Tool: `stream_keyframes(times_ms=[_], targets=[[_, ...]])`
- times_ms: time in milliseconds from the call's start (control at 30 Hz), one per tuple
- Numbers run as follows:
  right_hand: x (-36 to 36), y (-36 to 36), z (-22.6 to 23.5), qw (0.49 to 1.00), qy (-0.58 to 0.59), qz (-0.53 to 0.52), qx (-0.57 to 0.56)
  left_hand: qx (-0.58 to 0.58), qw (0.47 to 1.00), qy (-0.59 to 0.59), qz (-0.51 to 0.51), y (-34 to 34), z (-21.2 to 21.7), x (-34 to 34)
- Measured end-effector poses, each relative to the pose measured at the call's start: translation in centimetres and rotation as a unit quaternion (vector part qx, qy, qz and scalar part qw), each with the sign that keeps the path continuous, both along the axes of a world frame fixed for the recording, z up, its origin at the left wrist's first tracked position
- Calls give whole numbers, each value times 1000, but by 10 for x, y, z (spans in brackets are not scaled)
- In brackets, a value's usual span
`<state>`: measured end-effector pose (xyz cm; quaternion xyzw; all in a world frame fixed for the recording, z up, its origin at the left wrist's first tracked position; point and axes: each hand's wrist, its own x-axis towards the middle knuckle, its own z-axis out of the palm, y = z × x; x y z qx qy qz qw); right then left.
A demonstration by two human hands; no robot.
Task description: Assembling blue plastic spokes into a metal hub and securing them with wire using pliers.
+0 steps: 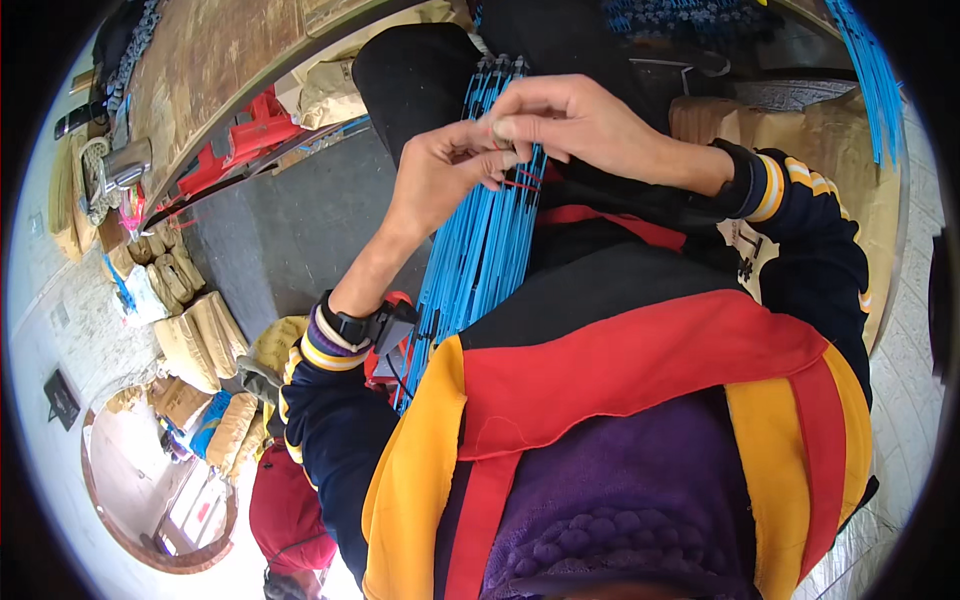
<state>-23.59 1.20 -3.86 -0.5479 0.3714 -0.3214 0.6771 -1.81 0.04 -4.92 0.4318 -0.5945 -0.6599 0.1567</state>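
Both hands up at chest height over the lap. Left hand [440, 175] with fingers curled and pinched onto the bundle of blue rods [480, 240] near its upper end. Right hand [565, 120] closed in a fingertip pinch on something small and pale right at the left fingertips (too small to name), thumb and forefinger pressed together, remaining fingers folded over the bundle.

Bundle lying lengthwise down the lap, from dark capped tips near the knee down past a wristwatch [355, 325] on the left forearm; a red tie [520, 183] crossing it just below the hands. Thin and many, so probably light; straight along the whole run, so likely springy rather than limp, and smooth enough to slide against each other. Best hold, by the look of it, around the whole bunch close to the tie, where the strands stay gathered; a grip far from it would likely let them fan out.

Room: tight. Dark trouser leg [420, 70] directly beneath, red and yellow jacket front [640, 360] close below the hands. To the left, a curved wooden tabletop edge [250, 110] and grey floor [290, 230] between, with tan sacks [200, 340] farther down. More blue strands [870, 70] hanging at upper right, well apart from the hands.
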Motion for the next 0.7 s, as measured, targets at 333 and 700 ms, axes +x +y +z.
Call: stream_keyframes(times_ms=[333, 700], targets=[[-6, 22, -35, 907, 152, -29, -391, 77, 989, 85, 98, 8, -6, 9], [3, 9, -45, 921, 182, -104, -328, -399, 915, -64, -12, 8, 2, -4]])
